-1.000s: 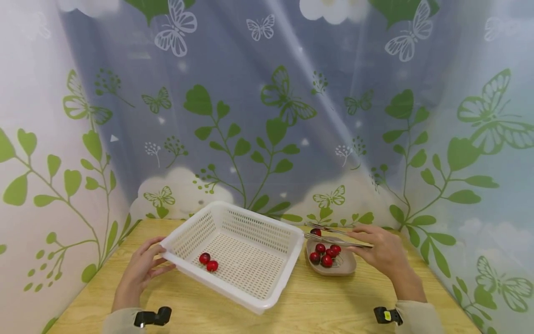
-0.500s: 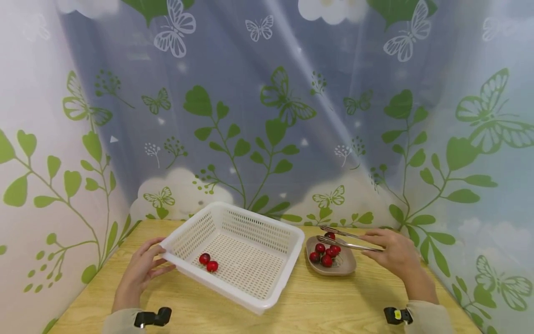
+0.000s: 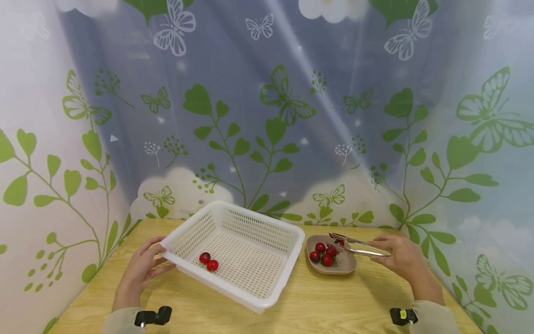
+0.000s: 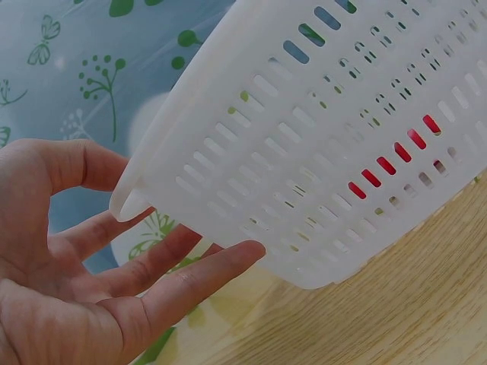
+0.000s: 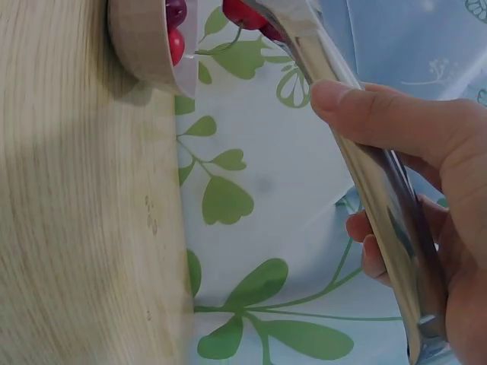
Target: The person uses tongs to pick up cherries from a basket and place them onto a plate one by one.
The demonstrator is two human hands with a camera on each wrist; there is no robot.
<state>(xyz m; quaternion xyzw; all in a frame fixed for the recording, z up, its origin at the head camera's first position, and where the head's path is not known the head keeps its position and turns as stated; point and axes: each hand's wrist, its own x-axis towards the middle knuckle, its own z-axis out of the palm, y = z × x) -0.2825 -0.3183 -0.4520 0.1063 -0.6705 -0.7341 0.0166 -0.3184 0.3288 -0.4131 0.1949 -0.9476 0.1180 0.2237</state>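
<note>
L hand: thumb and fingers hold the basket at its left corner. Basket is prob. light, slightly flexible plastic; best hold = rim, at a corner. Inside, toward its left corner, 2 cherries sit side by side; prob. firm, smooth, free to roll.

R hand: thumb and fingers grip the tongs partway along the arms, which stand a narrow gap apart. Tongs: metal, prob. stiff, springy, slick; hold mid-arm. Between the tips, over the dish's far edge, a single cherry appears held, stem hanging. Est. light, slippery, easily bruised; take at widest part, min. force.

Dish: on table, just beside basket's right corner, near table's far edge; prob. rigid; lift by rim. The dish cherries cluster toward its left edge.

Obscured: L fingers partly behind basket corner; L wrist view shows red only thru wall slots. R fingers partly behind tongs. R wrist view: dish and single cherry cut off at top, tong tips N/V. Head view: tongs overlap the cluster, so exact qty. and tip contact can't be confirmed.
</note>
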